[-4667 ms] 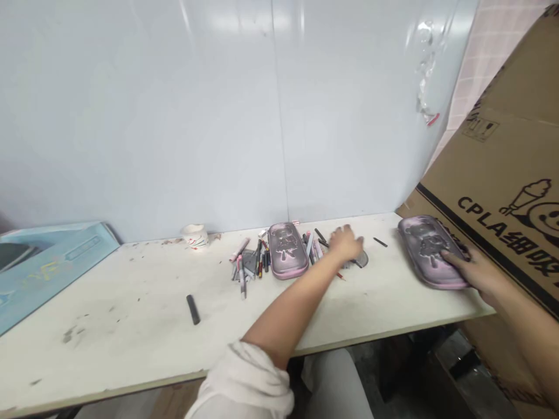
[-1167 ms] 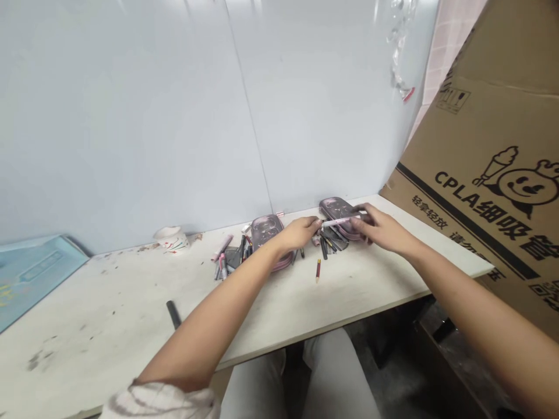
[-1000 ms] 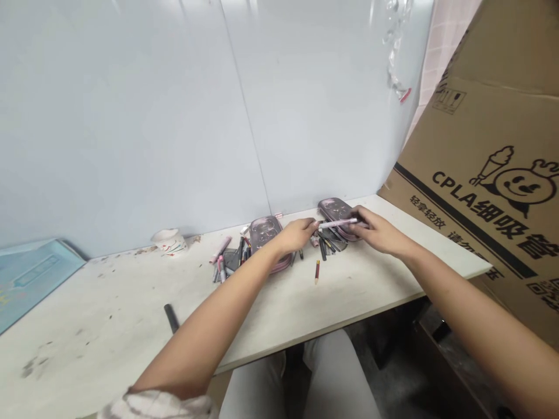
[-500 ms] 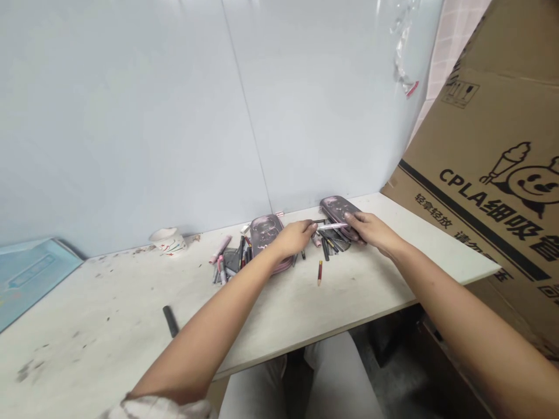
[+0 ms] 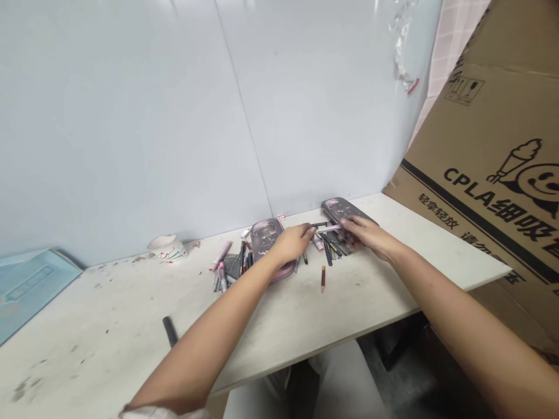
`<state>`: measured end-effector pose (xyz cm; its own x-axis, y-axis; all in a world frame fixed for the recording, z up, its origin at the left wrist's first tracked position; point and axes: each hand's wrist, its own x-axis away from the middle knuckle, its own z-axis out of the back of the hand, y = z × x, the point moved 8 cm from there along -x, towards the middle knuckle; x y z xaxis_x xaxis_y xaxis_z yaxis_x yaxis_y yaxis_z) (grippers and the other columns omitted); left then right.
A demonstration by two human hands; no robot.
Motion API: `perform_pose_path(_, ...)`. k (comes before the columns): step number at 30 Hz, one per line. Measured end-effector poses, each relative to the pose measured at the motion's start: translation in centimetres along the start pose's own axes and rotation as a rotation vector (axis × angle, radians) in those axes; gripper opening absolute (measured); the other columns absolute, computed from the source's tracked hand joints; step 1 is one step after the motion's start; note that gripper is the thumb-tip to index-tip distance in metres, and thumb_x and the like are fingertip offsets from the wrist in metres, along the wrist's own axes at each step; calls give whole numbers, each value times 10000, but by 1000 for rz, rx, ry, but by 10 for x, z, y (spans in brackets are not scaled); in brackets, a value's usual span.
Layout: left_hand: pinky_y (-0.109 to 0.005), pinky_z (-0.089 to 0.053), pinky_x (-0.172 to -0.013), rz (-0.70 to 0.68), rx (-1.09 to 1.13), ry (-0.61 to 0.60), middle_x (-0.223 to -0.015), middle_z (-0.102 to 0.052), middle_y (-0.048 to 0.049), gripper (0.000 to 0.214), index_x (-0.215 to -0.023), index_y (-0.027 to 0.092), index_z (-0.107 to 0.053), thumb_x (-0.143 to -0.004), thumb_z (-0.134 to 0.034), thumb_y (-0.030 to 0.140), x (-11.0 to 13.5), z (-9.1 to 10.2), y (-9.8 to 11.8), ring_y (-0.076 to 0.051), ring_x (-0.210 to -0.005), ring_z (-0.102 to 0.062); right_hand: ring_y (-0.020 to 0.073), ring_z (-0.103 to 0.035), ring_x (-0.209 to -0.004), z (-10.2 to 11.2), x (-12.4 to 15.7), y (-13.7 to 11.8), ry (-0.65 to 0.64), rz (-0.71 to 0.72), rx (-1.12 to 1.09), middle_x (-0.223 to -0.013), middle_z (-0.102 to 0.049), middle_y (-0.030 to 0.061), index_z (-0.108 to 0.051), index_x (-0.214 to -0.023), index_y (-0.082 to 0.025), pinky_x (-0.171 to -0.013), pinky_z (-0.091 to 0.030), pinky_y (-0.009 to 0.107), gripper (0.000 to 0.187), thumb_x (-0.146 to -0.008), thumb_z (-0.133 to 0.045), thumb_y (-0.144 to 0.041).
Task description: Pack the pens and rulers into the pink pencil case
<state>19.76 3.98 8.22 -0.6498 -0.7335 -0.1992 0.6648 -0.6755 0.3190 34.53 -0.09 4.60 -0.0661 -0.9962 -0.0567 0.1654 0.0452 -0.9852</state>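
A slim pale pen (image 5: 328,229) spans the gap between my two hands above the table. My left hand (image 5: 292,242) pinches its left end, and the fingers of my right hand (image 5: 365,234) are closed on its right end. Under my left forearm and hand lies a dark pencil case (image 5: 266,237) with a pink pattern. A second matching pencil case (image 5: 345,209) sits just behind my right hand. Below the held pen, several dark pens (image 5: 332,247) lie loose, along with a pink marker (image 5: 318,243). A short red pencil (image 5: 323,279) lies alone nearer the front edge.
Pink markers (image 5: 222,255) and other pens are heaped left of the left case. A black marker (image 5: 170,331) rests by my left forearm. Farther left are a paper cup (image 5: 168,249) and a blue folder (image 5: 35,285). A large cardboard box (image 5: 489,192) leans at the right.
My right hand has shifted slightly left along the pen, and less of the pen shows between the hands. The view has moved a little.
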Motion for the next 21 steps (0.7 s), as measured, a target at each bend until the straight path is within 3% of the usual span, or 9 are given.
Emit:
perform_pose_path(3,-253,-357,-633,2,13,-10,-731,-605,-42,380,-800,180,-559,-889,-268,407,-1,0,-1,-163,-677,-532,95,-471,-510,4,-2,-3,27,45,79,-606,-515,-19,-521,-827,-182,-470,-415,228,309,-755,-521,-483)
perform_pose_path(5,-260,-355,-632,5,23,-8,-717,-597,-43,384,-783,180,-558,-885,-269,412,-2,0,-3,-167,-665,-523,102,-529,-625,1,-2,-11,-23,132,-6,-766,-570,-9,-499,-937,-215,-534,-450,223,308,-715,-592,-407)
perform_pose_path(7,-268,-354,-632,14,28,-9,-705,-589,-44,387,-764,180,-557,-880,-275,417,-4,0,-4,-169,-656,-515,105,-548,-651,-1,-4,-11,-59,117,-45,-851,-589,5,-476,-989,-231,-540,-457,227,346,-713,-595,-401)
perform_pose_path(11,-265,-360,-634,32,81,-35,-681,-577,-34,390,-743,177,-564,-869,-300,435,-8,-2,-6,-158,-644,-498,83,-432,-429,2,-10,-5,22,43,87,-542,-495,-39,-467,-789,-194,-420,-352,213,282,-775,-484,-476)
perform_pose_path(13,-258,-362,-612,54,167,-93,-644,-561,-22,415,-723,170,-565,-864,-302,458,-10,-6,-10,-143,-608,-478,90,-444,-448,5,-13,-7,47,101,93,-527,-477,-53,-441,-770,-201,-446,-357,213,255,-773,-487,-452)
perform_pose_path(16,-253,-359,-575,127,257,-178,-592,-525,-9,465,-698,159,-562,-858,-286,497,-12,-12,-24,-127,-553,-444,121,-526,-606,17,-12,-11,91,248,196,-695,-569,-14,-466,-818,-202,-571,-412,247,193,-769,-494,-386)
perform_pose_path(19,-267,-379,-621,149,88,-147,-660,-562,-35,405,-754,154,-584,-866,-314,433,-13,-7,-37,-152,-630,-492,156,-547,-753,32,-7,-9,185,352,468,-872,-606,29,-518,-900,-197,-697,-413,289,163,-782,-474,-300)
perform_pose_path(21,-299,-387,-699,68,-151,-38,-788,-593,-73,288,-851,164,-598,-858,-374,344,-14,2,-33,-195,-779,-522,185,-546,-812,36,-5,-4,233,375,660,-920,-614,59,-535,-944,-189,-739,-402,314,185,-795,-449,-256)
